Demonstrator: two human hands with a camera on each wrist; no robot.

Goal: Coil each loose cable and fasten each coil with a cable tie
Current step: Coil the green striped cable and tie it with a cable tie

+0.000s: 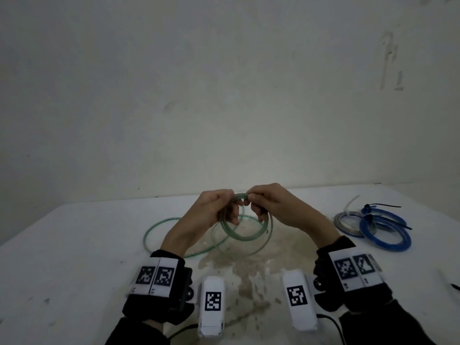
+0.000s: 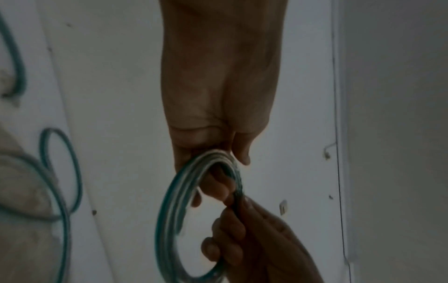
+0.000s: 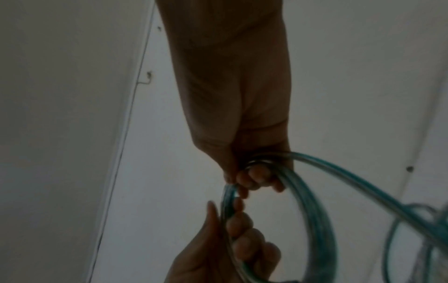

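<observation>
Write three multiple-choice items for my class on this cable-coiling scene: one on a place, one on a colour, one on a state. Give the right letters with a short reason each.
1. Where do the finished, tied coils lie?
A. On the table to the person's right
B. On the table to the person's left
C. On the floor

2. What colour is the cable being coiled?
A. Red
B. Green
C. Yellow

3. What state is that cable in?
A. Fully coiled and tied
B. Untouched on the table
C. Partly coiled, with loose loops on the table

Answers:
1. A: the blue coils and the grey coil lie on the table to the right.
2. B: the green cable in the left hand and right hand is plainly green.
3. C: both hands grip a small coil at its top, while loose loops trail on the table; no tie shows on it.
</observation>
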